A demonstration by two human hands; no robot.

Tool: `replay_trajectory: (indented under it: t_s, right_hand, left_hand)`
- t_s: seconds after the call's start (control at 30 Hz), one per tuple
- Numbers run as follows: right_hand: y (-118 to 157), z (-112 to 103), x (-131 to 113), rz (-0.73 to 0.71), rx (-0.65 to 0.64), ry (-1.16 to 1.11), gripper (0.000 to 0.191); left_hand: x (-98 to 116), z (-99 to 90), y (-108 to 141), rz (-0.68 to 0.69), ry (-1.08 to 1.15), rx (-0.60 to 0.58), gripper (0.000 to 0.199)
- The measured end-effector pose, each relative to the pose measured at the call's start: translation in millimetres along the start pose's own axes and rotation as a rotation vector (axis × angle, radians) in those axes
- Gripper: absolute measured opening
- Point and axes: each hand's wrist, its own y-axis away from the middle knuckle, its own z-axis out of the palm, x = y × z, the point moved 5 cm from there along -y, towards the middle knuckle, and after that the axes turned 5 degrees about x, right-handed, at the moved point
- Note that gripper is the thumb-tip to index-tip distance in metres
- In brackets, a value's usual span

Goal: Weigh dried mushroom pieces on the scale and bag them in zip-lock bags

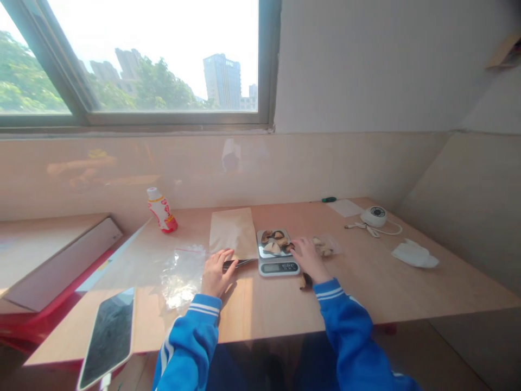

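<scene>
My left hand (217,272) lies low over the table, thumb and fingers around the dark handle of a slim pointed tool that looks like a knife (240,263). The tool points right, along the lower edge of a brown paper sheet or bag (232,233). To the right stands a small kitchen scale (265,269) with brown and pale mushroom pieces (272,247) on its plate. My right hand (309,259) reaches over the plate's right edge, fingertips closed at a dark mushroom piece (290,247). Another mushroom piece (306,281) lies on the table under my right wrist.
A clear plastic bag (183,277) lies left, a bag of pale pieces (324,246) right of the scale. Around them are a red-and-white bottle (163,210), a phone (108,336) at the front-left edge, a white corded device (373,216), a crumpled tissue (415,254) and a green-handled tool (329,200).
</scene>
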Motion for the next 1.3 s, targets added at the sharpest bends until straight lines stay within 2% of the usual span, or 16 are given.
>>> replay_trajectory:
  t_s: [0.07,0.17,0.27,0.37,0.43,0.53,0.6,0.73,0.8,0.9,1.03,1.13,1.2,1.3]
  right_hand:
    - [0,-5,3,0.022,0.008,0.024,0.011]
    - [14,-24,15,0.081,0.034,-0.021,0.012]
    - [44,-46,44,0.248,0.04,-0.099,0.02]
    - [78,-59,73,0.393,-0.006,-0.075,0.025]
    - [92,-63,76,0.357,-0.005,-0.043,0.023]
    - [97,-67,57,0.247,0.108,0.071,0.023]
    - [95,-63,34,0.178,0.117,0.091,0.026]
    - [92,-43,-6,0.071,-0.101,0.021,0.031]
    - [92,-37,-12,0.076,-0.174,0.03,0.029]
    - [86,-37,-12,0.099,-0.222,0.036,0.012]
    - [56,-43,-15,0.1,-0.2,-0.041,0.009]
    - [22,-43,-23,0.073,-0.072,-0.081,0.01]
    - [4,-36,-29,0.047,-0.005,-0.064,0.011]
    - [-8,-18,-35,0.006,-0.042,-0.013,0.015]
  left_hand:
    - [-1,0.6,0,-0.002,0.004,0.0,0.031]
    - [-3,1.9,0,0.001,0.009,-0.003,0.031]
    - [-3,1.4,0,0.011,0.016,0.014,0.031]
    - [-1,-3.5,0,0.025,0.018,0.091,0.029]
    - [0,-8.8,1,0.035,0.005,0.169,0.025]
    - [1,-17.6,2,0.071,-0.021,0.298,0.019]
    - [1,-23.1,4,0.098,-0.027,0.377,0.018]
    - [-2,-30.8,7,0.097,0.005,0.482,0.017]
    - [-4,-32.2,7,0.079,0.02,0.498,0.017]
    - [-4,-31.8,7,0.067,0.046,0.495,0.017]
    - [-9,-28.6,8,0.012,0.087,0.467,0.017]
    - [-12,-25.6,9,-0.025,0.112,0.442,0.017]
    - [-13,-24.8,9,-0.029,0.12,0.441,0.017]
    - [-14,-24.9,10,-0.024,0.127,0.452,0.017]
